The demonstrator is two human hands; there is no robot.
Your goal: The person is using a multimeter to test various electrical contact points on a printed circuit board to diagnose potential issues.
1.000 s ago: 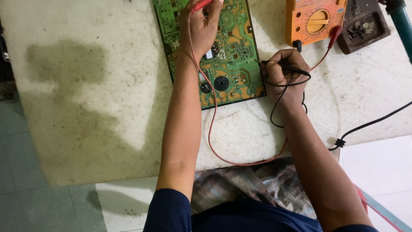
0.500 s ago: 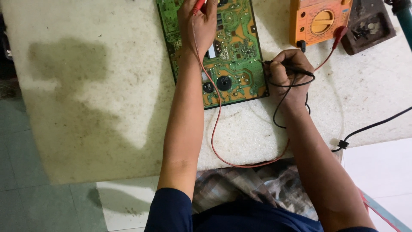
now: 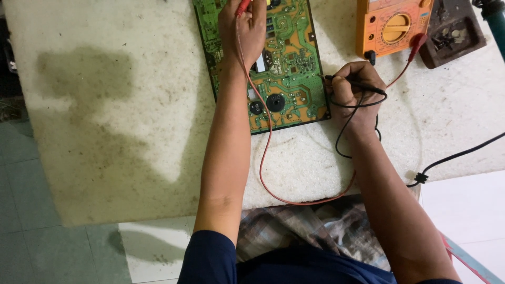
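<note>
A green circuit board (image 3: 286, 79) lies on the white foam-covered table (image 3: 131, 131). My left hand (image 3: 243, 32) rests on the board and grips a red test probe (image 3: 243, 6) near the board's far part. A red lead (image 3: 268, 168) runs from it along my forearm and loops over the table's front edge. My right hand (image 3: 353, 94) holds a black test probe (image 3: 353, 83) with its tip at the board's right edge. The black lead (image 3: 347, 126) curls under my wrist.
An orange multimeter (image 3: 392, 26) stands behind my right hand, both leads plugged into it. A dark brown tray (image 3: 452, 31) with small parts sits to its right. A black cable (image 3: 457, 158) crosses the table's right edge. Tiled floor lies to the left.
The view has shifted slightly. My right hand has moved a little closer to the board's right edge. My left hand stays on the board with the red probe.
</note>
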